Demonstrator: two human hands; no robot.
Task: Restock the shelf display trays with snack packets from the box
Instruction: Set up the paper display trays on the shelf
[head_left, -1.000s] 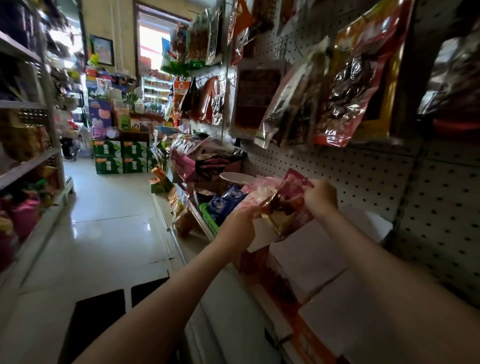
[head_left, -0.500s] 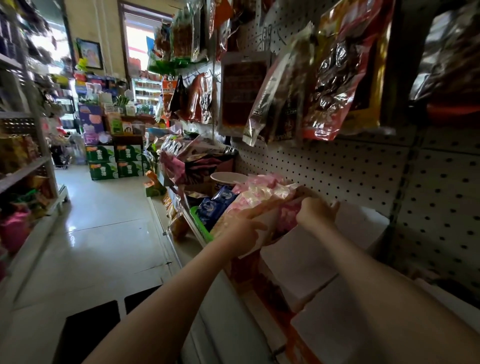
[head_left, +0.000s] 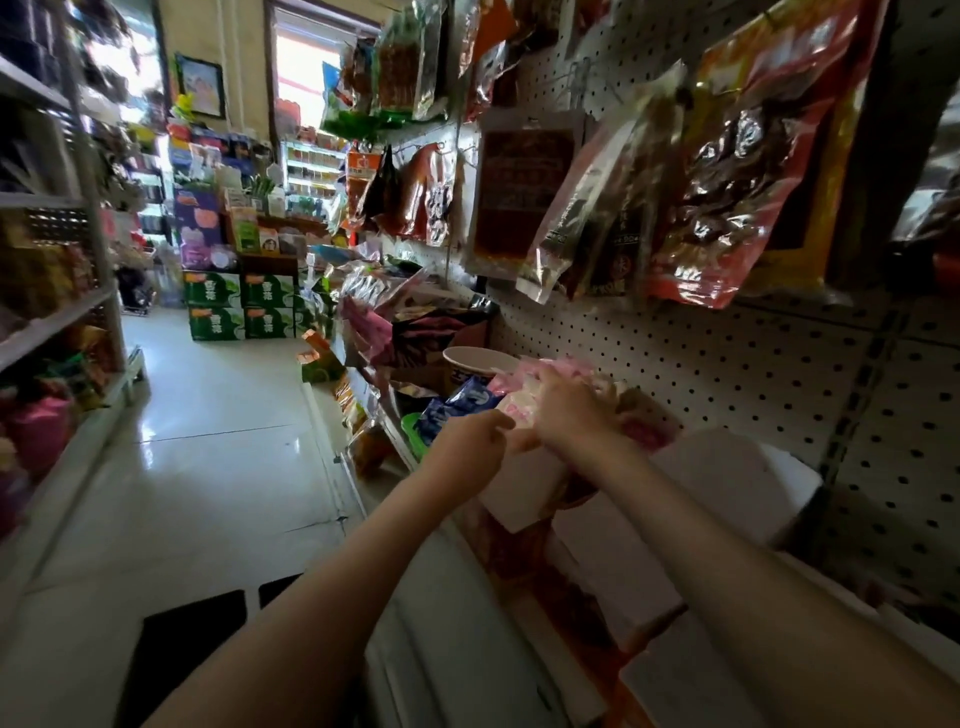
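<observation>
**Restocking, mid-placement.** Shows both hands at a white cardboard tray (head_left: 524, 491) on the shelf below the pegboard (head_left: 727, 374).

- **Right hand** (head_left: 571, 410): laid on top of a bunch of pink packets (head_left: 519, 402), fingers curled over it, holding it down into the mouth of the tray.
- **Left hand** (head_left: 467, 447): just beside, fingers bent, pinching the near edge of the same bunch.
- **Packets:** partly inside the tray, partly above it. Cannot tell how deep, with the far side hidden behind the right hand.
- **Supply box:** nowhere identifiable in this view.
- **Neighbours:** blue packets (head_left: 462, 405) in a green basket (head_left: 414, 435) just left of the tray, a paper bowl (head_left: 478, 361) behind them, and hanging bags (head_left: 727, 171) on hooks overhead.

Likely step: seating the bunch before letting go.

**Hazards, as judged:**

1. Early release of a loose, glossy bunch. Likely result: packets fanning out and sliding over the low front lip to the floor (head_left: 208, 415).
2. Too firm a push. Likely result: crushed contents, or a light cardboard tray nudged toward the shelf edge.
3. Sideways drift during seating. Likely result: pink stock spilling into the green basket and mixing with the blue.
4. A careless lift of either forearm on the way out. Likely result: hanging bags knocked from their hooks.
</observation>
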